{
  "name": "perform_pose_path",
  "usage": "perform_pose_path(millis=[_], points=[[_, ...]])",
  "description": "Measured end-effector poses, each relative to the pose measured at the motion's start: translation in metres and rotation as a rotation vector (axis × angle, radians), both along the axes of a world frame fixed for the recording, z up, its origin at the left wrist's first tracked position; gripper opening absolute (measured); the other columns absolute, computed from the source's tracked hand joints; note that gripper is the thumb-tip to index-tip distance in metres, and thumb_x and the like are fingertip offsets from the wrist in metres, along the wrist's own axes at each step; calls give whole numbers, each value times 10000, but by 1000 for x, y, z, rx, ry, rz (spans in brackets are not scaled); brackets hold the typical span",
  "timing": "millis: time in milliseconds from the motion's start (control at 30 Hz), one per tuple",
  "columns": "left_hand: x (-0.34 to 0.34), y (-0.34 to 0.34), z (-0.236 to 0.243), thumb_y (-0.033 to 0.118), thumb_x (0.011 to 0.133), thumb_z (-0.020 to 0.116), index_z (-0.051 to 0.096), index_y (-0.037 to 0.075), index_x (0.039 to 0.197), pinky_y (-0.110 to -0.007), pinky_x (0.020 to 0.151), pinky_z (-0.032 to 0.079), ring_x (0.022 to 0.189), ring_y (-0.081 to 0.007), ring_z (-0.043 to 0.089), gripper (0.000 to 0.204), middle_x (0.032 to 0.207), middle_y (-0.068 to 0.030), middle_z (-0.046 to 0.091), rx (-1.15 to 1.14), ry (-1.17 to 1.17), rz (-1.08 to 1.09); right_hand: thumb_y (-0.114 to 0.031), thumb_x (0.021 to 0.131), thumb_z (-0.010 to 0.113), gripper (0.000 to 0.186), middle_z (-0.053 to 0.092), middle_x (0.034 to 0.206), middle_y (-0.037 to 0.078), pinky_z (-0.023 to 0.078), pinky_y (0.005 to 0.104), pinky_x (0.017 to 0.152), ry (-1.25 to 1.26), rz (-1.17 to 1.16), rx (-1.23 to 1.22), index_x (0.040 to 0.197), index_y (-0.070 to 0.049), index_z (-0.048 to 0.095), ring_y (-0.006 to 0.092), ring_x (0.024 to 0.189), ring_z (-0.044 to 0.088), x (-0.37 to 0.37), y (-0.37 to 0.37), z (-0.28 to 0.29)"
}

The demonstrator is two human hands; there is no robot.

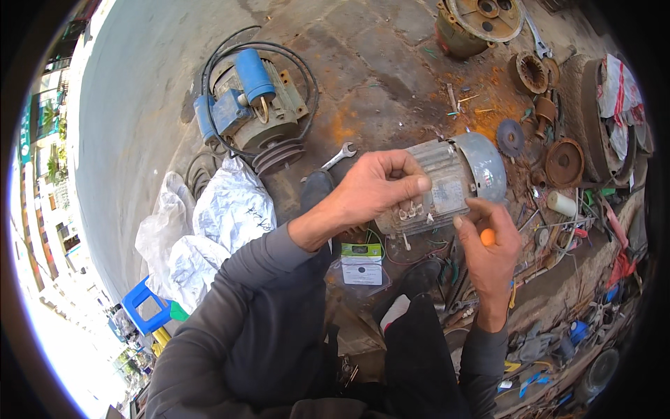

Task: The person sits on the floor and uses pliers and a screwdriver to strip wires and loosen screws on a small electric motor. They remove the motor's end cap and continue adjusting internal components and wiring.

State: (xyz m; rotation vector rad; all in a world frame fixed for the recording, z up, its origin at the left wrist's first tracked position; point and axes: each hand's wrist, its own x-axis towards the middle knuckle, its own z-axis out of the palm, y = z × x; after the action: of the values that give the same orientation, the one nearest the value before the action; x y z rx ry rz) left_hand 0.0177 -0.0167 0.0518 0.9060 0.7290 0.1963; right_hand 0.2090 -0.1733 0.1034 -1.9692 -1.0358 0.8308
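A grey finned electric motor (453, 167) lies on its side at the centre right, with a label plate, small fittings and a rounded end cover. My left hand (391, 181) is over its left part, thumb and fingers closed; whatever they hold is too small or hidden to make out. At the motor's lower right, my right hand (488, 241) is curled around an orange handle (488, 237), whose far end I cannot make out. A plastic packet with a white card (362, 274) and some thin wires lie below the motor, between my feet.
At upper left sit a motor with blue capacitors (255, 77) and a wrench (338, 157). White sacks (230, 206) and a blue stool (143, 307) lie left. Rusty housings (562, 160), a flanged casting (474, 24) and scattered tools and scrap (572, 335) crowd the right.
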Motion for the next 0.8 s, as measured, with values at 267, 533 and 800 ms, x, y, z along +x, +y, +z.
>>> perform_pose_path(millis=[267, 533, 800], points=[[-31, 99, -150, 301, 953, 750, 712, -20, 967, -454, 714, 535, 732, -326, 703, 324, 772, -194, 705, 1019, 826, 52, -312, 766, 914, 838, 648, 1291, 272, 496, 472, 1071, -326, -29, -313, 1424, 73, 564, 414, 1272, 623, 60, 8, -58], [-11, 86, -177, 283, 945, 726, 712, 2, 952, -529, 819, 551, 914, -457, 727, 281, 882, -234, 756, 907, 800, 23, -332, 733, 941, 884, 636, 1323, 265, 510, 464, 1057, -248, -70, -328, 1416, 87, 569, 406, 1228, 644, 90, -6, -73], [-28, 60, -170, 227, 985, 770, 738, -3, 1131, -326, 747, 551, 800, -140, 681, 274, 867, -67, 747, 620, 572, 140, -391, 774, 944, 875, 718, 1167, 188, 588, 340, 863, -48, -444, -137, 1381, 131, 591, 228, 996, 715, 150, -13, -69]])
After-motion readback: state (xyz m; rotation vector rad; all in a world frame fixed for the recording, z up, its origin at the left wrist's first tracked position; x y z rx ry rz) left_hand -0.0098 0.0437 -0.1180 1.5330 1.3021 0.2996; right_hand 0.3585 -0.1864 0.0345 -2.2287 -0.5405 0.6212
